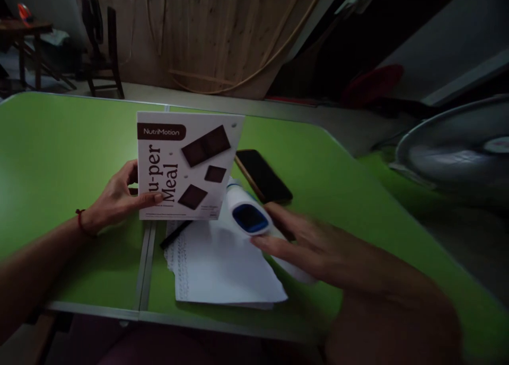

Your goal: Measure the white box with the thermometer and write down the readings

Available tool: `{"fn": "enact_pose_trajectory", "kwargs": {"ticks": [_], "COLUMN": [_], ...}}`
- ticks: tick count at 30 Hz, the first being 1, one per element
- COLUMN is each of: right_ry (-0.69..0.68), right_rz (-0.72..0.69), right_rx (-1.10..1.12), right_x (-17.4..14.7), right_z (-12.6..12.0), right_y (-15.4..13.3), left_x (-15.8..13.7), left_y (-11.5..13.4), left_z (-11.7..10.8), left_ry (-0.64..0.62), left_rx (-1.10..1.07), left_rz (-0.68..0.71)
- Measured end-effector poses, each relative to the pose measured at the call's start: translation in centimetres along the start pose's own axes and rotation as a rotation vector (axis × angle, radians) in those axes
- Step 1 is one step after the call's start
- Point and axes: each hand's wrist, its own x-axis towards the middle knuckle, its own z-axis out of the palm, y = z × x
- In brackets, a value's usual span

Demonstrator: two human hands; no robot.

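My left hand (119, 191) grips a white box (175, 174) by its lower left edge, thumb across the front. The box stands upright above the table, printed "NutriMotion" and "Meal" with brown bars pictured. In my right hand (302, 238) is a white infrared thermometer (240, 198) with a blue-rimmed dark screen, its nose close to the box's lower right edge. Whether the two touch, I cannot tell. Beneath them lie white paper sheets (222, 269) with a torn left edge, and a black pen (175, 234) partly hidden by the box.
A dark-screened phone (264, 175) lies on the green folding table (71, 158), behind the thermometer. At the right stands a large round fan (457, 142). A wooden chair (103, 63) and a small table (27, 28) are farther back at the left.
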Motion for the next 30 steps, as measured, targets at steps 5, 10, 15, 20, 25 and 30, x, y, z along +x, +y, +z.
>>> {"fn": "enact_pose_trajectory", "kwargs": {"ticks": [5,10,15,20,25,30], "right_ry": [0.014,0.132,0.352,0.301,0.207,0.155], "right_rz": [0.197,0.165,-0.194,-0.587,-0.608,-0.656], "right_rx": [-0.422,-0.798,-0.975,-0.78,-0.841,-0.887], "right_x": [2.0,2.5,2.3,2.6,2.4,2.5], "right_z": [1.1,2.7,4.0,6.8,8.2,8.2], "right_y": [1.1,2.5,2.3,0.7,0.9,1.2], "left_x": [0.2,0.9,1.4,1.8,2.0,2.0], "left_y": [0.0,-0.5,-1.4,-2.3,-2.5,-2.7], "left_z": [-0.4,-1.6,-2.8,-3.3,-3.7,-3.5], "left_ry": [0.121,0.312,0.42,0.424,0.387,0.365], "left_rx": [-0.032,0.063,0.225,0.208,0.121,0.074], "left_rz": [-0.019,0.071,0.093,0.052,0.041,0.006]}}
